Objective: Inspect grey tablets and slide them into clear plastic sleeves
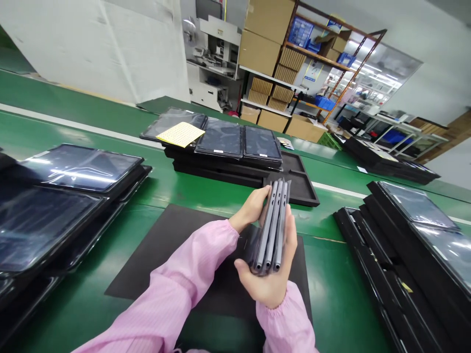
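Three thin grey tablets (273, 223) stand on edge together above a black foam mat (176, 255). My left hand (252, 208) presses against their left side near the far end, fingers closed on them. My right hand (270, 279) cups them from below and the right, thumb at the near end. Both sleeves are pink.
Black trays (228, 166) with dark tablets and a yellow sticker sheet (181, 134) lie ahead on the green bench (91, 294). More tablet trays are stacked at the left (55, 196) and right (412, 245). Shelves with cardboard boxes (268, 34) stand behind.
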Motion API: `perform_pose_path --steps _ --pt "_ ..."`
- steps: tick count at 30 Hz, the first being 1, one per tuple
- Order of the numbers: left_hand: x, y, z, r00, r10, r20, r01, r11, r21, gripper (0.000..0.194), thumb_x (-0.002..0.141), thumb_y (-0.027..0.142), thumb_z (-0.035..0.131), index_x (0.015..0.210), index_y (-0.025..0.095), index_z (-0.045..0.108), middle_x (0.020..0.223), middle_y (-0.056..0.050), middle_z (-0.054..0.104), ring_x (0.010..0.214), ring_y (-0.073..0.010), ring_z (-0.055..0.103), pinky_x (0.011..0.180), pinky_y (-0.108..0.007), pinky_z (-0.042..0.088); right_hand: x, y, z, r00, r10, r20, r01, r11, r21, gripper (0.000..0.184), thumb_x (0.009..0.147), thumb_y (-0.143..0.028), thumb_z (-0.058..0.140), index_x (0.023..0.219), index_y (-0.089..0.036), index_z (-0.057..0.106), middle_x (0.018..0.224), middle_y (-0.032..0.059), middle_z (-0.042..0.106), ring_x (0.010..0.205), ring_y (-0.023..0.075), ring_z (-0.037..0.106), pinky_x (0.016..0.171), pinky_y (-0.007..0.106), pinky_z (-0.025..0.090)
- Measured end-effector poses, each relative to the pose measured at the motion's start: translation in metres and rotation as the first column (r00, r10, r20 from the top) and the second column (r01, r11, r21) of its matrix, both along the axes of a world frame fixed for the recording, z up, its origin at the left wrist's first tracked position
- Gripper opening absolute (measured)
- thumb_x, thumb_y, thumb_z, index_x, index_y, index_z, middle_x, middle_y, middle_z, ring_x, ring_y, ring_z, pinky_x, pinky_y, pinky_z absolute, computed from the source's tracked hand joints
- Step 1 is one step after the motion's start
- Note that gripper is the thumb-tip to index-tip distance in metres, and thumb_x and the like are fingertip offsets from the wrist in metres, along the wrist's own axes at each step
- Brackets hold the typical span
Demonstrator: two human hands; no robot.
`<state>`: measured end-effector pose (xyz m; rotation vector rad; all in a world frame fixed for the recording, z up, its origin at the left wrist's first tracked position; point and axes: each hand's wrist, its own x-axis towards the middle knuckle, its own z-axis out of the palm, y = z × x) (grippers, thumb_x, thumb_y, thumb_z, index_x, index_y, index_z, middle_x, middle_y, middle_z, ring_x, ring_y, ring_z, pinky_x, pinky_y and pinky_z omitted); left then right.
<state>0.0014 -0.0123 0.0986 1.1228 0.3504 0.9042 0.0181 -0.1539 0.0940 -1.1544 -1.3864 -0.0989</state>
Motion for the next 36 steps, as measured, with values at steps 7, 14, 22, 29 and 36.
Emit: perform_pose_path --steps 7,14,22,29,36 --pt "-0.009 -0.014 0.018 0.982 0.030 0.187 -0.032 0.999 0.008 0.059 0.081 0.076 0.060 0.090 0.018 0.071 0.082 -0.003 0.070 0.078 -0.0164 0.061 0.078 -0.029 0.050 -0.002 0.000 0.005 0.993 0.114 0.018 -0.116 0.990 0.076 0.061 0.081 -0.050 0.080 0.129 -0.028 0.051 0.166 0.0164 0.031 0.153 0.0400 0.033 0.113 0.067 0.042" --pt "-0.019 -0.008 0.026 0.980 0.137 0.142 -0.166 0.963 0.211 0.069 0.077 0.085 0.054 0.084 0.017 0.066 0.072 -0.001 0.064 0.066 -0.0151 0.055 0.067 -0.030 0.046 -0.003 -0.006 0.007 0.963 0.261 -0.066 -0.251 0.958 0.136 0.056 0.084 -0.051 0.079 0.128 -0.030 0.051 0.167 0.0136 0.031 0.149 0.0363 0.042 0.115 0.063 0.043" --pt "-0.021 0.004 0.023 0.990 0.110 0.084 -0.128 0.958 0.257 0.057 0.083 0.071 0.055 0.087 0.017 0.069 0.078 -0.006 0.074 0.073 -0.0203 0.065 0.076 -0.033 0.052 0.016 0.002 0.013 0.962 0.273 -0.010 -0.273 0.962 0.032 0.067 0.082 -0.058 0.077 0.136 -0.029 0.052 0.164 0.0152 0.035 0.154 0.0371 0.033 0.118 0.064 0.038" --pt "-0.027 -0.004 0.036 0.993 0.101 0.055 -0.109 0.979 0.171 0.052 0.076 0.066 0.062 0.084 0.015 0.069 0.074 -0.006 0.069 0.068 -0.0176 0.061 0.069 -0.031 0.050 0.014 0.002 0.007 0.923 0.368 -0.116 -0.362 0.930 0.064 0.063 0.086 -0.067 0.066 0.136 -0.030 0.056 0.165 0.0128 0.034 0.153 0.0387 0.033 0.116 0.064 0.040" --pt "-0.027 -0.011 0.045 0.987 0.162 0.008 -0.159 0.956 0.245 0.035 0.075 0.053 0.057 0.071 0.018 0.059 0.066 0.001 0.054 0.062 -0.0133 0.046 0.066 -0.029 0.043 -0.006 -0.002 -0.003 0.905 0.320 -0.281 -0.268 0.941 0.207 0.040 0.103 -0.049 0.039 0.129 -0.031 0.064 0.159 0.0075 0.046 0.143 0.0335 0.051 0.111 0.060 0.048"
